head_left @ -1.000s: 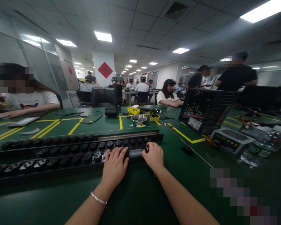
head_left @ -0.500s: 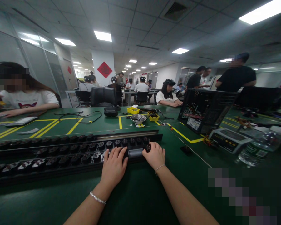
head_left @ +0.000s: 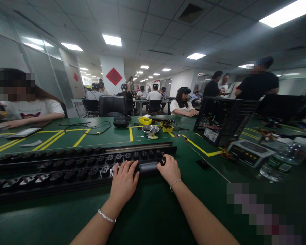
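Note:
A long black rail (head_left: 148,169) lies across the green table in front of me, with a row of round black pieces set along its left part. My left hand (head_left: 124,178) lies over the rail, fingers stretched and slightly apart, thumb on the near side; whatever is under its palm is hidden. At the rail's right end my right hand (head_left: 170,169) is closed in a pinch on one round black piece (head_left: 163,160), which stands on edge with small holes in its face. Between both hands a bare, greyish stretch of the rail shows.
Behind lie more rails with round pieces (head_left: 91,150). Farther back are a metal bowl (head_left: 151,129), yellow trays (head_left: 145,120) and a black case (head_left: 120,121). To the right stand an opened computer case (head_left: 224,119), a power supply (head_left: 250,153) and a water bottle (head_left: 283,160). Co-workers sit around.
My right hand has shifted very slightly to the right and turned the round black piece more edge-on. My left hand has stayed in place.

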`<state>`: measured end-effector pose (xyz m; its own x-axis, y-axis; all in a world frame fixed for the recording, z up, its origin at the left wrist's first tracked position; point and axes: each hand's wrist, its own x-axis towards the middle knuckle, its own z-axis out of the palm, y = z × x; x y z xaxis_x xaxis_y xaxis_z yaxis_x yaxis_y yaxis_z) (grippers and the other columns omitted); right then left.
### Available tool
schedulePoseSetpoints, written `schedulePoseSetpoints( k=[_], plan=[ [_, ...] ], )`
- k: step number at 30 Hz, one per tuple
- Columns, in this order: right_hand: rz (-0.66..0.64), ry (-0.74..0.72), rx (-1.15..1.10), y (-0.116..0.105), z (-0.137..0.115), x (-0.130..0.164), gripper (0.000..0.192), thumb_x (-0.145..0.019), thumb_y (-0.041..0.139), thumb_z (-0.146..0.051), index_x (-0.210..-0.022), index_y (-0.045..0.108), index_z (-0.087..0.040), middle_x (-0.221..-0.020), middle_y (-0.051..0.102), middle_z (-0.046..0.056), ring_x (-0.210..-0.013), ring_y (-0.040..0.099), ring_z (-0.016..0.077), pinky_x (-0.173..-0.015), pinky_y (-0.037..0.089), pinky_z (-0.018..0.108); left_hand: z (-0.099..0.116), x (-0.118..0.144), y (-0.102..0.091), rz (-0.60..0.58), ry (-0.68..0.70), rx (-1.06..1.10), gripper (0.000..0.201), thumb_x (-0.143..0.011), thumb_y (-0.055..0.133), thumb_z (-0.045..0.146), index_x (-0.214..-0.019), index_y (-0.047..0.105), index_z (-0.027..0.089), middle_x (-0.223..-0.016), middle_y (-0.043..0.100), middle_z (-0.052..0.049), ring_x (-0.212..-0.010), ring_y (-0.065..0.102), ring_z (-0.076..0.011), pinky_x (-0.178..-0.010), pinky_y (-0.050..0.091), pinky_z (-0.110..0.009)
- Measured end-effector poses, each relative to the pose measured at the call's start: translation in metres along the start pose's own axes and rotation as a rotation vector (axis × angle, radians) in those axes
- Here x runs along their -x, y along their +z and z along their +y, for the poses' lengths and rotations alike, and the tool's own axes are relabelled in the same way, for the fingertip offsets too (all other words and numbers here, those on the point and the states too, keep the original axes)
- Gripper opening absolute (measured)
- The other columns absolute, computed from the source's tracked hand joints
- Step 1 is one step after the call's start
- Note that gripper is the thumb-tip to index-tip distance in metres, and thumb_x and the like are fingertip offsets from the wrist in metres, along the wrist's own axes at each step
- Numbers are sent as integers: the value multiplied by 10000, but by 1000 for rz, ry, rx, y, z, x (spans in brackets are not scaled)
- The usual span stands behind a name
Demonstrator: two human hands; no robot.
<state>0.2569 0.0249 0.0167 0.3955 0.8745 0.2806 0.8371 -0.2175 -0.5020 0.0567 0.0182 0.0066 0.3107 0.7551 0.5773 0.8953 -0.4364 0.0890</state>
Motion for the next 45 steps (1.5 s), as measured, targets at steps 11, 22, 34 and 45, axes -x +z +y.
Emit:
schedulePoseSetpoints(
  k=[11, 22, 34, 45],
  plan=[
    [2, 67, 4, -2, 1, -1, 542, -690, 520, -360, -1190, 469, -155, -1137, 516, 136, -1068, 489, 266, -875, 384, 336, 1, 0, 0, 7, 6, -2, 400, -858, 381, 336, -1243, 470, 274, -1203, 575, -48, -1171, 454, -236, -1049, 202, -505],
    [-39, 97, -11, -7, 2, -3, 459, -719, 488, -298, -1159, 470, -168, -1117, 523, 124, -1022, 516, 239, -843, 393, 317, 0, 0, 1, 2, 4, -7, 406, -860, 375, 345, -1250, 465, 275, -1202, 574, -47, -1176, 451, -235, -1051, 200, -505],
    [-68, 180, -107, -8, 9, -5, 487, -704, 526, -346, -1157, 458, -181, -1071, 561, 104, -995, 551, 227, -795, 412, 296, 0, 0, 0, 15, 6, 8, 408, -850, 387, 339, -1243, 478, 275, -1191, 583, -58, -1164, 462, -241, -1046, 208, -508],
    [-45, 159, -118, -6, 11, -4, 411, -710, 516, -349, -1090, 483, -195, -1037, 569, 90, -964, 565, 219, -766, 413, 290, 0, 0, -1, -5, 9, -4, 405, -857, 373, 341, -1243, 473, 271, -1201, 575, -56, -1169, 456, -241, -1045, 201, -503]
  ],
)
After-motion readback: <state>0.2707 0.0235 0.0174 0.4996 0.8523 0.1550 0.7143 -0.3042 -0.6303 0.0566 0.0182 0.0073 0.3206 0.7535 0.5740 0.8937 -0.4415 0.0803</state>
